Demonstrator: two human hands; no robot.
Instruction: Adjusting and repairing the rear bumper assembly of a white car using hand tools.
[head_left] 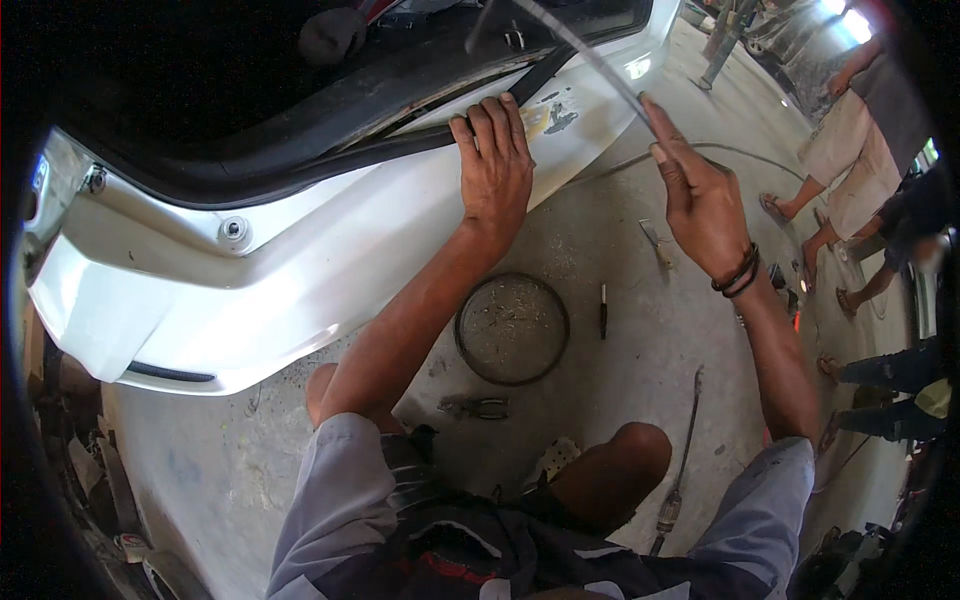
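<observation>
My left hand (497, 165) lies over the edge of a white car body panel (300, 285). Its fingers are closed together over a black rubber strip (400, 150), which bends under them; the thumb is hidden. The strip runs along the dark opening (400, 60) of the car. My right hand (705, 205) is raised to the right of the panel, wrapped round a long thin metal rod (590, 58). The rod slants up and left over the panel, and its far end passes out of the picture. Grey patches of bare or chipped paint (562, 118) show beside my left fingers.
On the concrete floor lie a black ring of cable (512, 328), pliers (475, 408), a marker-like stick (603, 312), a scraper-like tool (655, 243) and a long thin tool with a handle (680, 470). A hose (720, 147) crosses behind. Several people stand at the right.
</observation>
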